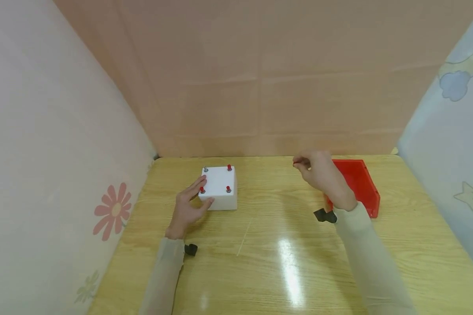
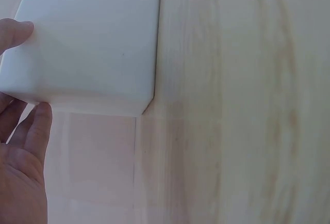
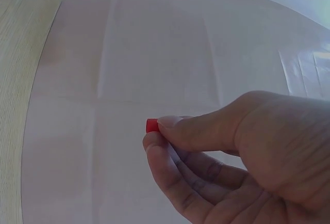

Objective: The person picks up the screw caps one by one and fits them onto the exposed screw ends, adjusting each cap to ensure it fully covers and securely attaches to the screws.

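A white box (image 1: 219, 179) stands on the table with a metal post at each top corner. Red caps cover three posts, such as the cap (image 1: 229, 167) at the far right corner; the far left post (image 1: 206, 169) shows bare metal. My left hand (image 1: 187, 211) holds the box at its near left corner, thumb on the near face and fingers along the left side. Between thumb and index finger, my right hand (image 1: 324, 175) pinches a small red cap (image 3: 151, 125). That hand is raised in front of a red bin, to the right of the box.
The open red bin (image 1: 372, 194) stands at the right of the wooden table (image 1: 268, 262), partly hidden by my right hand and forearm. A brown sheet (image 1: 260, 87) rises behind the table's far edge. Patterned walls flank both sides.
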Available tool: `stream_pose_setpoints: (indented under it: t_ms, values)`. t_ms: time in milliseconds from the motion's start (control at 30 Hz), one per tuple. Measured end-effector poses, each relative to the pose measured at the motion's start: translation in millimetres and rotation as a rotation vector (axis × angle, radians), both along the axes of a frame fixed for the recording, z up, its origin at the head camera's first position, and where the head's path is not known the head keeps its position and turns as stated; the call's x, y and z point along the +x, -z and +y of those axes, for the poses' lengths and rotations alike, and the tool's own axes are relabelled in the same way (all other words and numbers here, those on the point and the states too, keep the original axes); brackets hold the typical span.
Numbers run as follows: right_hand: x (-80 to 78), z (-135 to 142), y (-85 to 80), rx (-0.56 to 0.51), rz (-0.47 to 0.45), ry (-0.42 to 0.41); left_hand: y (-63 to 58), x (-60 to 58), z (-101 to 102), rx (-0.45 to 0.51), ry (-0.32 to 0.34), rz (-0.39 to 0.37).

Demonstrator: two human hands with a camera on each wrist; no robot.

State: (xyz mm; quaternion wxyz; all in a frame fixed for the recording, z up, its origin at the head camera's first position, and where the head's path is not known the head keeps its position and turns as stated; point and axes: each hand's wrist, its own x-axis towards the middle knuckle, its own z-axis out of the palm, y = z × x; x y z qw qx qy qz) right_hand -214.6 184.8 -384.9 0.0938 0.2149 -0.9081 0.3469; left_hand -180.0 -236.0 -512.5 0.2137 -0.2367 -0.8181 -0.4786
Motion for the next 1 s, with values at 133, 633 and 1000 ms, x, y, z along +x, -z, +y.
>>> stream_pose_setpoints:
  t_ms: [133,633,1000]
  values:
    - [-0.4,-7,-2.4,-0.014,-0.031,-0.007,0.6,0.9,-3,-0.004,-0.012,-0.018]
    - [-9.0,-32,-0.1,-0.049,-0.024,-0.028,7.2,8.9,-11,-0.034,-0.04,-0.052]
    - [-11.6,-53,-12.0,-0.063,0.008,-0.044,3.7,1.8,-11,-0.014,-0.039,-0.076]
